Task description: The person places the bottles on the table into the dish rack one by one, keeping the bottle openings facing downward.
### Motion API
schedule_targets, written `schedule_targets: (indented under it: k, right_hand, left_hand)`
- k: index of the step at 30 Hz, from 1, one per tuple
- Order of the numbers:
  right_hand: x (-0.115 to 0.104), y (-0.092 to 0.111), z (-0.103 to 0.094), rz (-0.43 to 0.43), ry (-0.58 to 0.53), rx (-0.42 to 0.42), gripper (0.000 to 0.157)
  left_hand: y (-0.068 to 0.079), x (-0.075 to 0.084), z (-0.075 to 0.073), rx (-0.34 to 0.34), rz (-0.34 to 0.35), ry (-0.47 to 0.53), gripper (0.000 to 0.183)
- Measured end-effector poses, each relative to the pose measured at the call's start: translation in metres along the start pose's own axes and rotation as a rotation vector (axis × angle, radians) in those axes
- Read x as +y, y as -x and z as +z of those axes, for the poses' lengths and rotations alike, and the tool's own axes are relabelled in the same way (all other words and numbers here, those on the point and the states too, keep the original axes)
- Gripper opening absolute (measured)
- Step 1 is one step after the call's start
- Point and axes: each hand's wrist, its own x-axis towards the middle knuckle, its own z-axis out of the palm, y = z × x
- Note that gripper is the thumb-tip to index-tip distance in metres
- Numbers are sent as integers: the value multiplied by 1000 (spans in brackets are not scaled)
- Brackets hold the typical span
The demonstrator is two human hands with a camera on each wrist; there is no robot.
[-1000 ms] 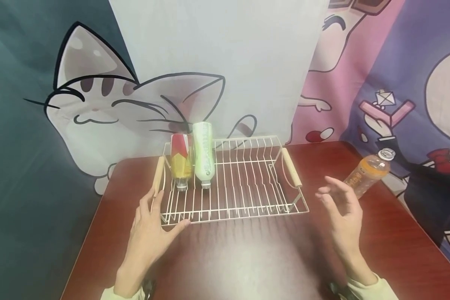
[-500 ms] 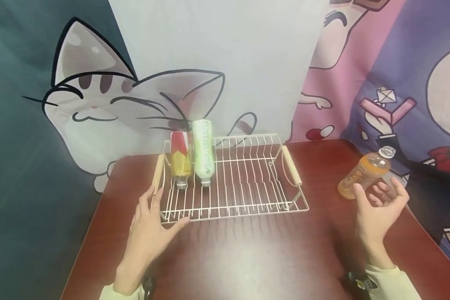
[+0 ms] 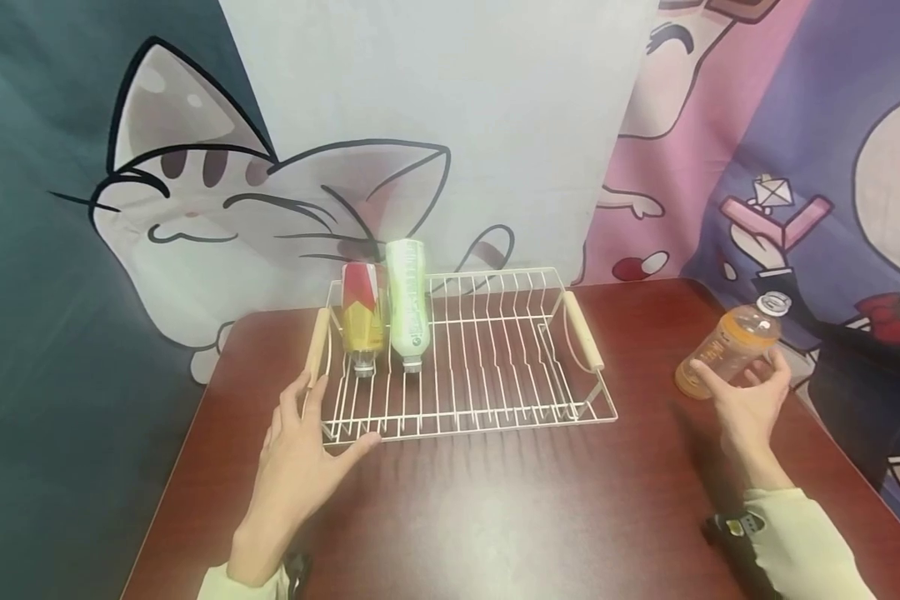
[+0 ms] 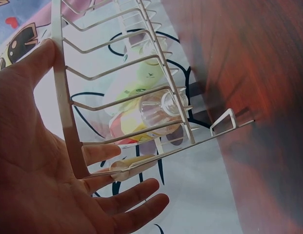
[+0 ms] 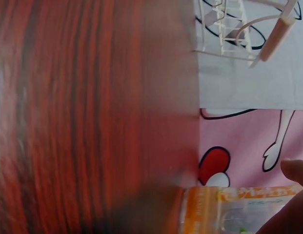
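A white wire dish rack (image 3: 495, 358) with wooden handles stands on the dark red table. Inside, at its left end, a red-and-yellow bottle (image 3: 363, 312) and a pale green bottle (image 3: 408, 308) lean with their caps down. My left hand (image 3: 292, 458) rests on the rack's front left corner, thumb against the front rim, fingers fairly straight along the side, as the left wrist view also shows. To the right, an orange-labelled clear drink bottle (image 3: 731, 337) stands on the table. My right hand (image 3: 750, 408) grips its lower part, thumb across the front and fingers round the right side.
Printed cartoon cloths (image 3: 285, 225) hang behind and beside the table (image 3: 465, 517). The rack's right wooden handle (image 3: 583, 332) rises between the rack and the orange-labelled bottle. The table's right edge runs close to my right hand.
My right hand has moved right, past the front of the orange-labelled bottle, then back in against it and taken hold. My left hand and the rack have stayed in place.
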Motion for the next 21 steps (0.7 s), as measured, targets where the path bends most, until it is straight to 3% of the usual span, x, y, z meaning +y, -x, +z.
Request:
schedule_targets:
  k: [4, 11, 21]
  right_hand:
    - [4, -8, 3, -4, 27, -29, 103]
    - [5, -15, 5, 60, 41, -47, 100]
    - [5, -19, 7, 59, 40, 10, 85]
  left_hand:
    - [0, 0, 0, -4, -3, -1, 119]
    - [-1, 0, 0, 2, 5, -3, 119]
    - [1, 0, 0, -3, -4, -3, 119]
